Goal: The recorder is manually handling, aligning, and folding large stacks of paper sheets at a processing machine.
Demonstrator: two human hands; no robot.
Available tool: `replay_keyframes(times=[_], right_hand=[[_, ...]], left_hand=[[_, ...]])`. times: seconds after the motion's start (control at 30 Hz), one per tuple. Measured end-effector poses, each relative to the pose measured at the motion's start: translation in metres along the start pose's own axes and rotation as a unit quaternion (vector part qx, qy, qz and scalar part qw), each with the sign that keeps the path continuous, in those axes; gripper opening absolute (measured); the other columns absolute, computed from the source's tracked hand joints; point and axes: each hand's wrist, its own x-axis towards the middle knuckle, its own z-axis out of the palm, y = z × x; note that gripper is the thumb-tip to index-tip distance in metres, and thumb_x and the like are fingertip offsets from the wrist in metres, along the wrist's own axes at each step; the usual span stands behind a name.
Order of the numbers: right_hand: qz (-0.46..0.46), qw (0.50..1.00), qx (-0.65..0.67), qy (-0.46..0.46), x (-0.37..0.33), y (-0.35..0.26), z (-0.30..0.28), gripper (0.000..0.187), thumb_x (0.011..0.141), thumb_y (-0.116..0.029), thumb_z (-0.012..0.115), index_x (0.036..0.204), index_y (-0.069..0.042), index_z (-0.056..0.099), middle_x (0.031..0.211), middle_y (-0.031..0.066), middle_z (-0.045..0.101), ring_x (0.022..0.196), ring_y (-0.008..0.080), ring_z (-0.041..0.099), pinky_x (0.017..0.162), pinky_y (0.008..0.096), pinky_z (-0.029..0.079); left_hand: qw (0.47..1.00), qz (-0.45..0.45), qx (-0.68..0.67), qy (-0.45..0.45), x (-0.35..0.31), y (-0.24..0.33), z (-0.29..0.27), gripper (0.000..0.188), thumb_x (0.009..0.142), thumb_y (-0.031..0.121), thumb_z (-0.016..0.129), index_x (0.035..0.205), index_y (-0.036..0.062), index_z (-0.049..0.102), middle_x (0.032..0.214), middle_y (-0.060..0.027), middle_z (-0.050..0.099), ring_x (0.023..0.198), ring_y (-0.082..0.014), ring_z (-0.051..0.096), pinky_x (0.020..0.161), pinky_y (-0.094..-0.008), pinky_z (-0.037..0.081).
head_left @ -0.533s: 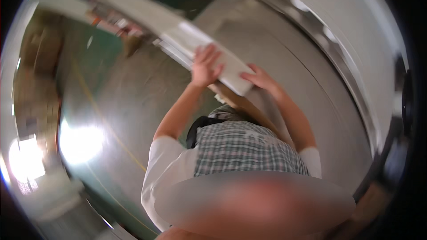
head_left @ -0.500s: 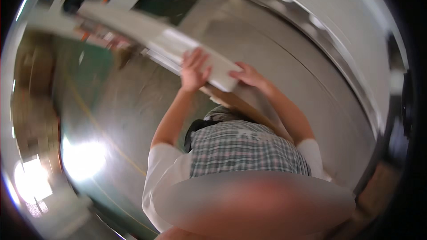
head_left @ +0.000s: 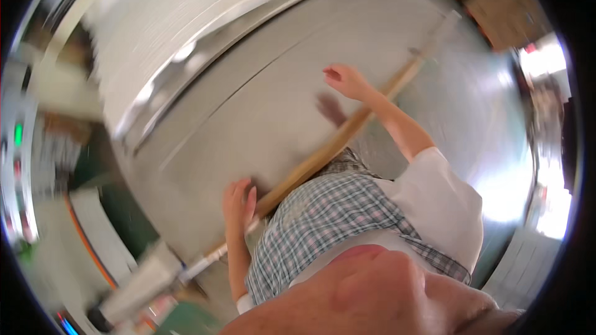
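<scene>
My left hand (head_left: 238,205) is beside the near brown edge (head_left: 298,177) of a wide grey table (head_left: 248,111). Its thumb stands apart from the fingers, and nothing shows in it. Farther right, my right hand (head_left: 347,80) hangs over the tabletop, casting a shadow there. The fingers of this hand are half bent with a dark gap between them, and no held thing is visible. At lower left, past my left forearm, lies a blurred long white box-shaped piece (head_left: 139,282).
White layered sheet material (head_left: 186,6) stretches along the table's far side. Brown cardboard boxes (head_left: 490,0) stand at upper right. A white panel with an orange stripe (head_left: 102,236) is at left. Bright light glares off the floor (head_left: 503,180) at right.
Both hands have come off the long white piece and are now apart over the table. The view has swung round strongly, so that piece now appears at lower left.
</scene>
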Motion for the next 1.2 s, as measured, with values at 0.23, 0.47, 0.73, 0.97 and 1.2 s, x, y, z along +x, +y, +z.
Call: replay_keyframes(times=[0.23,0.47,0.73,0.97,1.2], right_hand=[[0.092,0.962,-0.136,0.220,-0.047,0.033,-0.015,0.015,0.076,-0.014,0.052,0.087,-0.006,0.059,0.081,0.0115,0.060,0.075,0.0264,0.059,0.065,0.0344,0.048],[0.068,0.951,-0.143,0.266,-0.046,0.036,-0.005,0.010,0.074,-0.012,0.051,0.080,-0.006,0.056,0.074,0.0084,0.059,0.072,0.0273,0.058,0.062,0.0366,0.047],[0.105,0.954,-0.175,0.219,-0.040,0.025,-0.010,0.011,0.074,-0.013,0.050,0.080,-0.006,0.056,0.075,0.0080,0.060,0.070,0.0276,0.058,0.061,0.0371,0.047],[0.113,0.955,-0.183,0.205,-0.044,0.029,-0.023,0.011,0.074,-0.014,0.049,0.078,-0.007,0.056,0.075,0.0084,0.060,0.070,0.0289,0.058,0.062,0.0385,0.046],[0.191,0.951,-0.169,0.174,-0.031,0.030,-0.005,0.019,0.076,-0.019,0.050,0.089,-0.012,0.061,0.083,0.0100,0.063,0.078,0.0278,0.061,0.068,0.0369,0.048]], left_hand=[[0.975,0.154,-0.042,-0.154,0.045,-0.014,0.024,0.019,0.078,0.014,0.061,0.095,0.0053,0.060,0.092,-0.0134,0.061,0.086,-0.0296,0.057,0.077,-0.0362,0.046],[0.956,0.105,-0.148,-0.230,0.060,-0.022,0.054,0.013,0.081,0.010,0.057,0.091,0.0034,0.062,0.087,-0.0132,0.062,0.078,-0.0261,0.060,0.070,-0.0318,0.048],[0.964,0.059,-0.182,-0.187,0.062,-0.036,0.051,0.012,0.083,0.010,0.055,0.090,0.0031,0.063,0.084,-0.0110,0.063,0.073,-0.0213,0.061,0.064,-0.0290,0.048],[0.962,0.019,-0.196,-0.190,0.059,-0.024,0.051,0.014,0.083,0.013,0.056,0.090,0.0033,0.063,0.082,-0.0108,0.064,0.074,-0.0210,0.061,0.065,-0.0290,0.048],[0.967,0.007,-0.183,-0.175,0.065,-0.042,0.051,0.020,0.084,0.021,0.054,0.093,0.0042,0.062,0.084,-0.0120,0.063,0.074,-0.0232,0.061,0.067,-0.0312,0.047]])
